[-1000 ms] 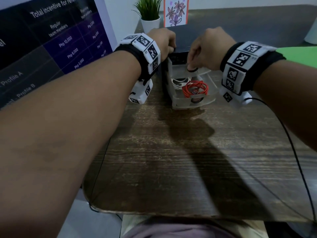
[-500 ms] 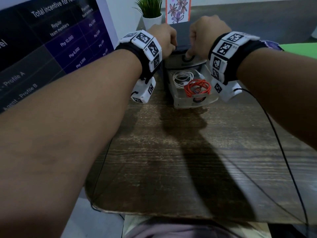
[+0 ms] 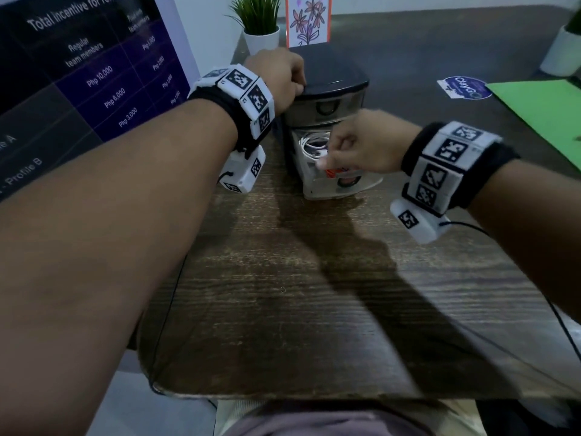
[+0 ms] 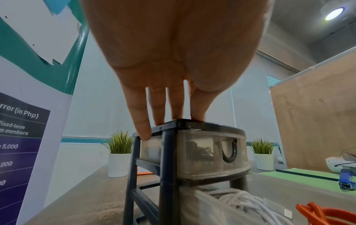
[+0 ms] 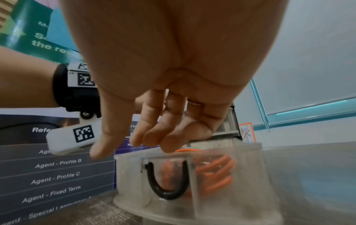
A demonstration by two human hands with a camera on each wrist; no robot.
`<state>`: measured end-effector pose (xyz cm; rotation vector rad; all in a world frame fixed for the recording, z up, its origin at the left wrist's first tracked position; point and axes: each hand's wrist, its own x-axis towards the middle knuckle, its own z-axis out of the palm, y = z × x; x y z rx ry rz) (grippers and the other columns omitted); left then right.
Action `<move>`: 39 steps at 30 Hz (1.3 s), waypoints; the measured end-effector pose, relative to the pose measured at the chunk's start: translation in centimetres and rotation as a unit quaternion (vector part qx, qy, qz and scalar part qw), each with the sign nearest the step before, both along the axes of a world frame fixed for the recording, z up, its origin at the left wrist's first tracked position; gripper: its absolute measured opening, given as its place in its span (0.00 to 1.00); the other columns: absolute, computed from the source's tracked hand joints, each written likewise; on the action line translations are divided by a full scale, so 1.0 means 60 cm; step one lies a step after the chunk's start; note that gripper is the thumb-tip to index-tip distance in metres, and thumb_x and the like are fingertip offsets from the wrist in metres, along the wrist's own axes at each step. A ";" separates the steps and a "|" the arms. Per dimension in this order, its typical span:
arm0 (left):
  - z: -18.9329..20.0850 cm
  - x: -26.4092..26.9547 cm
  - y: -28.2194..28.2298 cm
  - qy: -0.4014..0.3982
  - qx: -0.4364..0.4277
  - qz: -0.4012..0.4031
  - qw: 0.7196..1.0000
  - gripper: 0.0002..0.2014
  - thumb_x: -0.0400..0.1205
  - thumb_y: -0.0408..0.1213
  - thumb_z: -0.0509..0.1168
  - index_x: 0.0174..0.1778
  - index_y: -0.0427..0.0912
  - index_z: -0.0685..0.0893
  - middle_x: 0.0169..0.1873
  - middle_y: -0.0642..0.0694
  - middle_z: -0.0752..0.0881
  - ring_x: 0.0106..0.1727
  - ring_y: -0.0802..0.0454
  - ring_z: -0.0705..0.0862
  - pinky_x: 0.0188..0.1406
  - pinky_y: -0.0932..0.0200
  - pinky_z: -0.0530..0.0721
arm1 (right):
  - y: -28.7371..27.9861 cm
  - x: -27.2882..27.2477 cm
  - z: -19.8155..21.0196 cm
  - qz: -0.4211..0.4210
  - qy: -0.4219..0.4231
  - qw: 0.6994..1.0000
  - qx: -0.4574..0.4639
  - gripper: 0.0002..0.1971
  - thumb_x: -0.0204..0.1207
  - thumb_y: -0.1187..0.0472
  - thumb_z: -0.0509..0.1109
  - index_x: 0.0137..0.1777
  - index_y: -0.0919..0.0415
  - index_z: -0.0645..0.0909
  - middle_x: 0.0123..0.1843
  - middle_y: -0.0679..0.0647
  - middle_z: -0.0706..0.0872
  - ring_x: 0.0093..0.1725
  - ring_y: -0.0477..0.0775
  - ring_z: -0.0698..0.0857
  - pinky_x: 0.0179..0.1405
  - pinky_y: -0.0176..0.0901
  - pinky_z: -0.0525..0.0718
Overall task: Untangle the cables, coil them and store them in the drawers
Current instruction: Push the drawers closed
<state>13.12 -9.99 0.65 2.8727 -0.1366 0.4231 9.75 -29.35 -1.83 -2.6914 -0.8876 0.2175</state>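
With the top drawer [image 3: 325, 106] shut and white cable [image 3: 309, 146] and orange cable [image 5: 215, 169] coiled in the open lower drawer [image 5: 227, 179] near the tabletop's [image 3: 314, 294] far edge, I judge only closing remains; my left hand [image 3: 278, 78] presses straight fingers on the drawer unit [image 4: 169, 159], my right hand [image 3: 361, 141] hovers relaxed, empty.

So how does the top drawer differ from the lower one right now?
The top drawer is pushed shut in the frame; the lower drawer stands pulled out. The top drawer holds something dark, seen through its wall; the lower drawer holds a white cable and an orange cable. Both are translucent with a dark U-shaped handle.
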 end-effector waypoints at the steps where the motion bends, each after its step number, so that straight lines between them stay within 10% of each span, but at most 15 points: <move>1: 0.000 0.000 0.000 0.001 0.003 -0.001 1.000 0.09 0.86 0.40 0.64 0.59 0.45 0.86 0.62 0.47 0.86 0.62 0.44 0.82 0.54 0.57 0.73 | -0.007 -0.005 -0.004 -0.001 0.017 1.000 0.002 0.16 0.69 0.38 0.77 0.41 0.50 0.86 0.35 0.43 0.86 0.38 0.42 0.83 0.34 0.37 0.75; 8: 0.004 -0.001 0.001 0.010 0.006 -0.003 1.000 0.09 0.86 0.40 0.64 0.59 0.45 0.86 0.62 0.46 0.86 0.62 0.43 0.82 0.53 0.57 0.74 | -0.033 -0.014 -0.007 -0.006 -0.026 0.999 -0.033 0.07 0.71 0.62 0.80 0.45 0.48 0.89 0.36 0.40 0.87 0.34 0.33 0.79 0.33 0.27 0.71; 28: 0.001 0.000 0.000 0.016 -0.009 0.000 1.000 0.08 0.85 0.40 0.65 0.57 0.47 0.86 0.61 0.47 0.86 0.63 0.44 0.82 0.57 0.55 0.77 | 0.000 0.037 -0.028 -0.061 -0.068 0.994 0.053 0.03 0.71 0.59 0.81 0.43 0.50 0.92 0.41 0.45 0.87 0.48 0.48 0.86 0.56 0.42 0.84; 39: 0.000 -0.001 0.002 0.012 -0.018 0.001 1.000 0.08 0.86 0.40 0.64 0.58 0.46 0.85 0.62 0.47 0.86 0.63 0.45 0.82 0.54 0.57 0.74 | 0.043 0.062 -0.015 -0.172 -0.117 0.978 -0.007 0.09 0.69 0.51 0.79 0.39 0.53 0.84 0.46 0.56 0.85 0.44 0.63 0.84 0.45 0.51 0.85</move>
